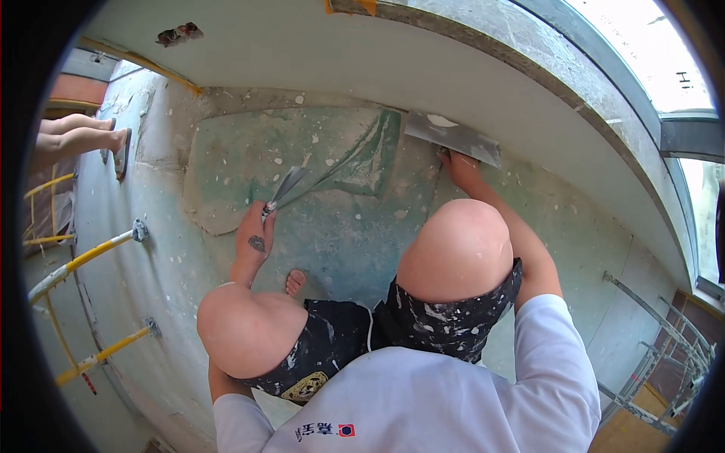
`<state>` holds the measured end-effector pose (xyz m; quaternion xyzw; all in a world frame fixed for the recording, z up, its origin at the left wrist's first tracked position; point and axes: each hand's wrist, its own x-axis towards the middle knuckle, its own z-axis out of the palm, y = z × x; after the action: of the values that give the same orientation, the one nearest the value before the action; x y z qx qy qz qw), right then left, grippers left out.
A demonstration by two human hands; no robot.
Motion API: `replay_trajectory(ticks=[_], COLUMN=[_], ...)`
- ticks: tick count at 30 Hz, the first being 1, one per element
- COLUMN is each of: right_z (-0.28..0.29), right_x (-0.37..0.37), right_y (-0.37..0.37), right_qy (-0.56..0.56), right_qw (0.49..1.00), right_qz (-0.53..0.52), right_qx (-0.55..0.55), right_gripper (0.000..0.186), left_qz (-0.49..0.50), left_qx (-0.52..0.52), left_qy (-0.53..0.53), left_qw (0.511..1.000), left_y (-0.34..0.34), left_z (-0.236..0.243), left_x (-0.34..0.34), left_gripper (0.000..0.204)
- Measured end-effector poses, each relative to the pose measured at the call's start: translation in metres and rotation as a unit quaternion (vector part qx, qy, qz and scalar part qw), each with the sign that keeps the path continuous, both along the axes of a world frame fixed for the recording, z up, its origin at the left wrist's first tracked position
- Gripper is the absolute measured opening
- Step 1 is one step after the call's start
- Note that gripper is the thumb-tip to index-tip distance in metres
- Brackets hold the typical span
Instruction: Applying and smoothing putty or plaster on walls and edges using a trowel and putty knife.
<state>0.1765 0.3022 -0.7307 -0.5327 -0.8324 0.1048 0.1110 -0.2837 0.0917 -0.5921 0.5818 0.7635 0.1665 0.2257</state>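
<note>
Left hand (pixel 255 238) clamps the putty knife (pixel 285 189) by its handle; right hand (pixel 461 170) fingers grip the wide trowel (pixel 453 137). Both blades look stiff, light, best held at the handle.

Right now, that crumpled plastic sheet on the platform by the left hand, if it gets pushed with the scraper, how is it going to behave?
The green plastic sheet would probably bunch rather than slide: it already lies creased, with one corner folded over. It looks thin and light, so the narrow scraper in the left hand could lift it easily. Dried plaster specks on it might hold parts of it down.
</note>
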Motion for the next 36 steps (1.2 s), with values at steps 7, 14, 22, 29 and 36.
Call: replay_trajectory(ticks=[7,14,22,29,36], right_z=[0.016,0.062,0.125,0.03,0.051], right_x=[-0.022,0.002,-0.038,-0.074,-0.07], right_y=[0.036,0.047,0.02,0.019,0.056], right_qy=[-0.011,-0.035,0.108,0.003,-0.001], right_qw=[0.971,0.981,0.988,0.995,0.985], right_qz=[-0.002,-0.007,-0.01,0.055,-0.021], right_qx=[-0.24,-0.189,-0.106,-0.082,-0.173], right_gripper=[0.063,0.07,0.051,0.047,0.069], left_qz=[0.037,0.05,0.067,0.103,0.123], left_qx=[-0.015,-0.006,0.024,0.009,0.026], left_qy=[-0.006,-0.046,-0.084,-0.123,-0.154], left_qw=[0.999,0.998,0.994,0.987,0.98], left_y=[-0.014,-0.007,-0.015,-0.02,-0.031], left_z=[0.006,0.005,-0.006,-0.003,-0.003], left_x=[-0.011,-0.006,-0.01,-0.013,-0.011], left_gripper=[0.018,0.018,0.019,0.02,0.02])
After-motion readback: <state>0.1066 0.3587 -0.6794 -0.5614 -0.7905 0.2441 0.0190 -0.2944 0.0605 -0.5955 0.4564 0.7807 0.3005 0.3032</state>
